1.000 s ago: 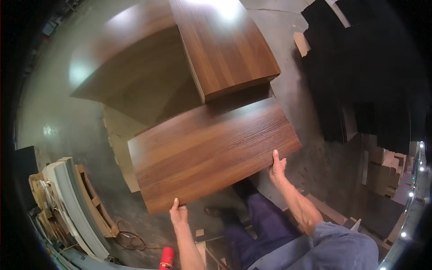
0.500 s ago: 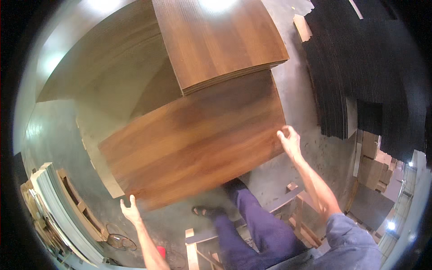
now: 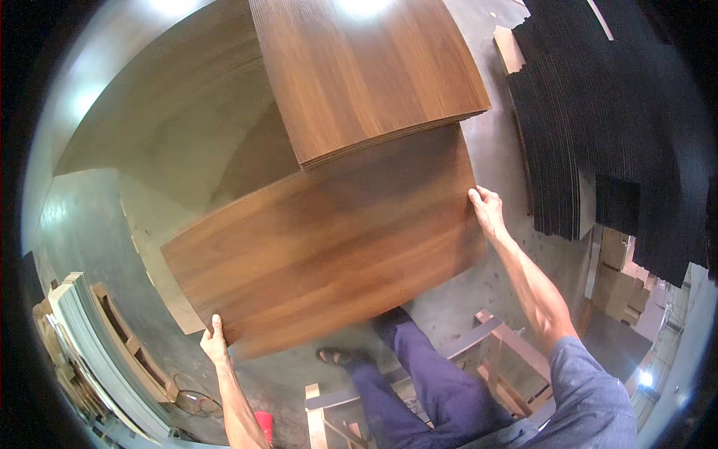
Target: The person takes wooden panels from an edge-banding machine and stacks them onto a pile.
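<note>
A blue-grey short sleeve [image 3: 594, 385] at four o'clock — purple-navy trousers [image 3: 449, 385] at five — dark strapped sandal [image 3: 334, 356] at six.

The one view, wide and upright, looks from the left of two fisheye cameras on the person's head, steeply down and forward over the legs [image 3: 456, 382]. The board [image 3: 321, 262] sits near, mid-frame, the floor [image 3: 277, 382] farther below; straight edges bow toward the dark rim.

Runs clear on the right, over floor [image 3: 499, 150] between brown panel [image 3: 329, 254] and black stack [image 3: 568, 127]. Meets the brown stack [image 3: 374, 82] at the far edge, trousered legs [image 3: 445, 374] at the near one.
</note>
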A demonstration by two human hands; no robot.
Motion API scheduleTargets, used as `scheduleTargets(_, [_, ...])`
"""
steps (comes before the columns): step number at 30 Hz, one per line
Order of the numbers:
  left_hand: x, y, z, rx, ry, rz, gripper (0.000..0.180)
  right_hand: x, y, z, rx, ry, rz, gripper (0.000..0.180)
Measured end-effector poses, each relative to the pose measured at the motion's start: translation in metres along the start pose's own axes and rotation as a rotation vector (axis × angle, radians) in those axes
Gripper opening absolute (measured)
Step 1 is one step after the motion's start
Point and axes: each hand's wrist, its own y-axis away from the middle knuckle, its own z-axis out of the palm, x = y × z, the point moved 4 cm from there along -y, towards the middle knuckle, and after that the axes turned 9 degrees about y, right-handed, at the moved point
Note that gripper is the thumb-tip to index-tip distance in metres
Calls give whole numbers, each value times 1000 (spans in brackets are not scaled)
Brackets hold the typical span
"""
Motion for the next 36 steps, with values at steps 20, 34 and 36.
scheduleTargets(20, [-11, 327, 1, -433, 114, 231, 44, 26, 232, 14, -532, 298, -607, 27])
scheduleTargets(34, [-165, 584, -276, 769, 1156, -41, 24, -233, 367, 97, -1152, 207, -756, 34])
scheduleTargets(36, [-160, 612, -301, 963, 1332, 18, 20, -278, 392, 122, -1061, 196, -664, 21])
